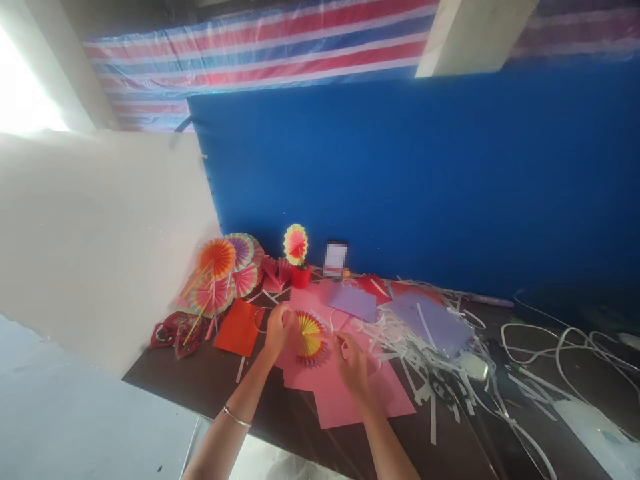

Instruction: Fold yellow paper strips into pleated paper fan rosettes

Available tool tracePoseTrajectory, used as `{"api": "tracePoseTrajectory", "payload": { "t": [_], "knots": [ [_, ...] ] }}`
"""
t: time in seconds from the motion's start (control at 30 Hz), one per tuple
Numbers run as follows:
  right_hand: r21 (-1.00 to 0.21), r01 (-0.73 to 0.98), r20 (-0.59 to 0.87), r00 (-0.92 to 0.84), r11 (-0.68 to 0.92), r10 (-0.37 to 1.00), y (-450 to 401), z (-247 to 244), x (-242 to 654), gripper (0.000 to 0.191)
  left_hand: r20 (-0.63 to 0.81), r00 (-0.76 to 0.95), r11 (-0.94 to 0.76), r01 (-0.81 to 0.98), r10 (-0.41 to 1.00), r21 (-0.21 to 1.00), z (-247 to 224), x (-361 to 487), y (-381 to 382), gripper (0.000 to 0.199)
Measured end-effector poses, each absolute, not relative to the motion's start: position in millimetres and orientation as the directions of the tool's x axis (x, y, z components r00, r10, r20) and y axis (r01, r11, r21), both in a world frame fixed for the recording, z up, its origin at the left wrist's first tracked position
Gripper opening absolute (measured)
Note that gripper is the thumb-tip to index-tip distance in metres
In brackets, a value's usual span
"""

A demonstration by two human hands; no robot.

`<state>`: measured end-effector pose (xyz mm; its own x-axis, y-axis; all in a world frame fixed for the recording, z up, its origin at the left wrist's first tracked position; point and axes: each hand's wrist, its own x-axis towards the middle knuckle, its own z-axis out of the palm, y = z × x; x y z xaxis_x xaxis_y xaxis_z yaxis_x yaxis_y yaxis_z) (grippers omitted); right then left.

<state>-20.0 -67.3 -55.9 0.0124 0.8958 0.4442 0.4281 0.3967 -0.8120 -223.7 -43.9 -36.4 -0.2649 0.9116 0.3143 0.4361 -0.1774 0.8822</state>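
Paper fan (pixel 310 343) — pleated, yellow-centred, reddish-rimmed, spread open

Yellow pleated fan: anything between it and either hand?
Nothing clearly visible. The fan is between the left hand and the right hand, over pink paper; the heap of white strips lies off to the right. Fine detail in the gaps is blurred.

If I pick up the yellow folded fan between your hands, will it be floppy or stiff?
The fan looks like thin folded paper, so it's probably very light. Its narrow pleats likely make it stiff along each fold, but it may bend across them. Its thin zigzag rim might crush if squeezed.
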Motion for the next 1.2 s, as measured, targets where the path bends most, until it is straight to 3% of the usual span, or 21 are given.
{"api": "tracePoseTrajectory", "payload": {
  "t": [0.07, 0.17, 0.43, 0.6, 1.03, 1.2],
  "knots": [
    [-0.797, 0.459, 0.461, 0.044, 0.392, 0.886, -67.8, -55.4, -19.3, 0.022, 0.304, -0.277, -0.137, 0.493, 0.912, 0.859, -29.8, -235.0, -28.1, 0.013],
    [-0.782, 0.478, 0.483, 0.060, 0.399, 0.874, -68.4, -54.4, -18.8, 0.020, 0.280, -0.198, -0.070, 0.689, 0.939, 0.722, -20.5, -243.3, 0.5, 0.015],
    [-0.771, 0.481, 0.497, 0.046, 0.417, 0.866, -65.2, -62.1, -18.8, 0.020, 0.223, 0.163, -0.272, 0.699, 0.961, 0.661, -13.2, -189.6, 63.8, 0.015],
    [-0.795, 0.469, 0.485, 0.110, 0.385, 0.868, -61.6, -67.4, -17.7, 0.021, 0.168, 0.267, -0.309, 0.678, 0.949, 0.667, -18.1, -149.2, 93.5, 0.015],
    [-0.778, 0.500, 0.494, 0.109, 0.382, 0.863, -66.1, -56.8, -17.5, 0.024, 0.006, 0.167, -0.113, 0.638, 0.986, 0.762, -26.2, -96.7, 129.6, 0.014],
    [-0.656, 0.642, 0.531, 0.017, 0.398, 0.847, -55.8, -34.9, 22.7, 0.025, 0.015, 0.135, -0.081, 0.498, 0.991, 0.863, -6.2, -106.8, 123.0, 0.014]
  ]
}}
